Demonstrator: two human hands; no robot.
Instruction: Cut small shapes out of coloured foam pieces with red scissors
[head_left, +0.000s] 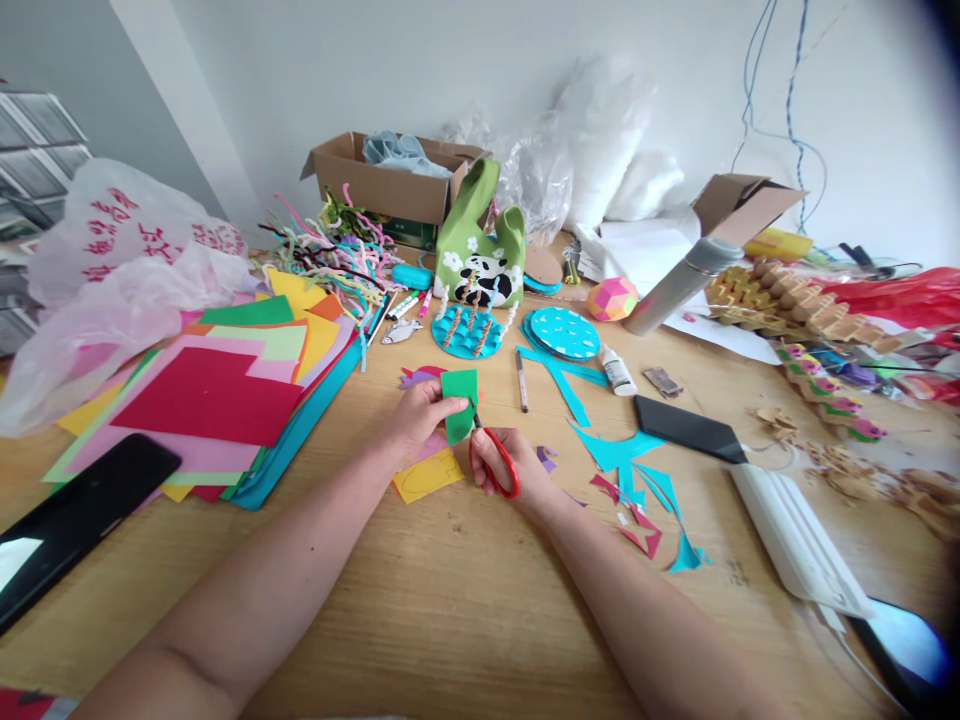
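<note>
My left hand [424, 412] pinches a small piece of green felt [459, 392] above the middle of the table. Red-handled scissors [504, 468] are gripped in my right hand [517, 465], with the blades at the right edge of the green felt. Whether the blades are apart cannot be made out. Below the hands lies a yellow piece [429, 477] with a drawn outline on it. Just beyond my left hand, a purple and red cut shape [422, 375] is partly covered. Purple scraps [546, 458] lie to the right of my right hand.
Coloured sheets [210, 400] and a black phone [97, 510] lie on the left. Blue offcuts [622, 450], a glue bottle [618, 372] and a power bank [799, 535] are on the right. Farther back stand a panda bag [480, 250], a thermos [679, 290] and a cardboard box [375, 180].
</note>
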